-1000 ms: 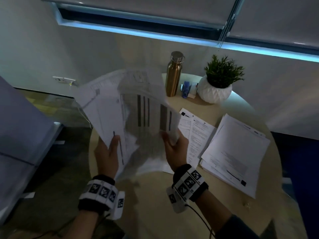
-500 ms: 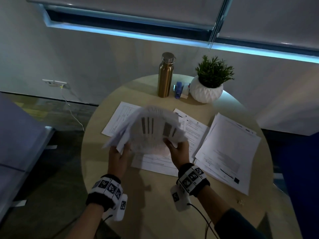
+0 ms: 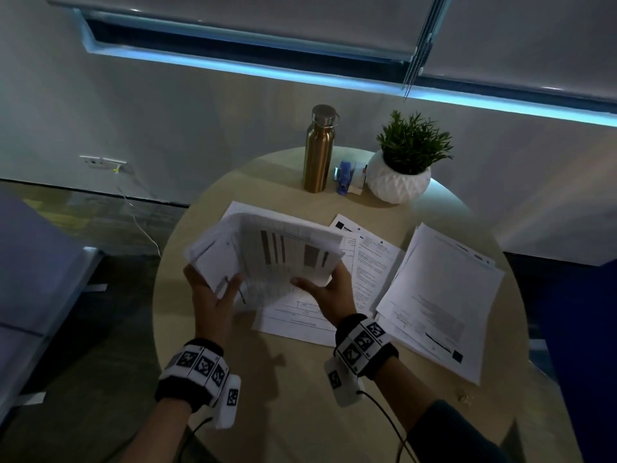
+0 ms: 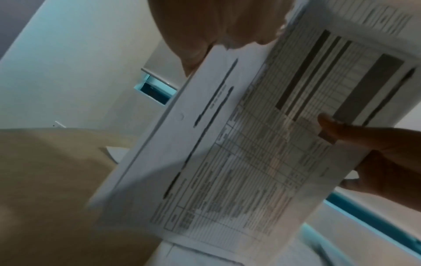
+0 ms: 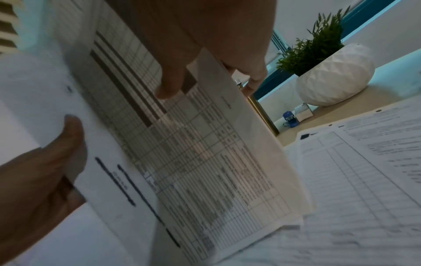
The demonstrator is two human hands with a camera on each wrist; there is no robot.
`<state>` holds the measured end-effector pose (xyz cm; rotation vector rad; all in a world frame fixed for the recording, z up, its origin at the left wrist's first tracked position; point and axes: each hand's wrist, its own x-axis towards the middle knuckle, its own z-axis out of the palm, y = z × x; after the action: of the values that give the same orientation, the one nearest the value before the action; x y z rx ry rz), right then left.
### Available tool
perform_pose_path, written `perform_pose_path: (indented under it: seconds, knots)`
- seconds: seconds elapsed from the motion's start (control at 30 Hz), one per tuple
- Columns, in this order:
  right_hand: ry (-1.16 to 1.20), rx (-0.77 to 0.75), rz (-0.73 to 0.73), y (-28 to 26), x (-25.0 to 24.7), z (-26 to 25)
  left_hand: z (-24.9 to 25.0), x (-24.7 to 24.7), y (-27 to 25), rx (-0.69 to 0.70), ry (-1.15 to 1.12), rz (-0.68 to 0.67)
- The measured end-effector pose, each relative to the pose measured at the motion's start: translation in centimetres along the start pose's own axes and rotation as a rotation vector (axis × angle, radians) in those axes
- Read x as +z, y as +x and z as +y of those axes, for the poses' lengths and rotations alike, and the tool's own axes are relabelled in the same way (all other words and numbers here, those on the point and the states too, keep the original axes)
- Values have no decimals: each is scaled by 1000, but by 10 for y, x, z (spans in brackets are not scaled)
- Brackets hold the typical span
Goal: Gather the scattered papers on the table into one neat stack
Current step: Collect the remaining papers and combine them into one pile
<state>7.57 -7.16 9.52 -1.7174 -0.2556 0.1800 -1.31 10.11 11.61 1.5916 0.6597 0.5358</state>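
With left hand (image 3: 213,295) and right hand (image 3: 329,289) each pinching a side of the fanned sheaf of papers (image 3: 267,252) above the tabletop (image 3: 287,396) — loosen slightly, tap edges square, then lower onto the loose sheets (image 3: 367,262) — never crumpling corners.

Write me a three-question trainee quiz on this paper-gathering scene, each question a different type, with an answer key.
1. True or false: both the left hand and the right hand hold the bundle of papers above the table.
2. Multiple choice: what stands directly beside the potted plant, between it and the gold bottle? A) a mug B) a small blue item C) a phone
3. Fill in: the thick pile of sheets still lying on the table is on the person's ____ side.

Key: 1 true; 2 B; 3 right
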Motion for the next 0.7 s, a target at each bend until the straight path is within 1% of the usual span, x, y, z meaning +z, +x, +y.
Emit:
perform_pose_path:
  seconds: [0.07, 0.1, 0.2, 0.27, 0.33, 0.37, 0.43, 0.47, 0.53, 0.57, 0.63, 0.67, 0.7]
  knots:
    - [-97, 41, -61, 1, 4, 10, -10, 0, 0, -35, 65, -59]
    - [-108, 62, -61, 2, 6, 12, -15, 0, 0, -56, 63, -78]
    - [-109, 69, -31, 10, 8, 8, -17, -5, 1, -132, 29, -75]
    - [-107, 52, -77, 16, 11, 3, -18, -13, 1, -162, 22, -67]
    - [-101, 93, -126, 22, 15, 6, -22, -24, -1, -206, 42, -55]
    - [-127, 128, -127, 26, 18, 11, -27, -30, -3, -235, 71, -41]
    - [-263, 210, -59, 35, 22, 29, -40, -42, -11, -326, 103, 37]
    - [-357, 285, -35, 41, 23, 40, -46, -48, -15, -379, 96, 94]
    - [-499, 516, -63, 49, 23, 55, -53, -62, -22, -469, 75, 192]
    - [-533, 617, -86, 53, 25, 58, -55, -68, -25, -514, 67, 217]
    - [-577, 746, -100, 62, 28, 60, -60, -81, -30, -561, 55, 218]
    - [-628, 786, -118, 66, 30, 60, -58, -85, -34, -564, 47, 212]
    - [-718, 787, -180, 70, 33, 62, -58, -88, -37, -557, 29, 224]
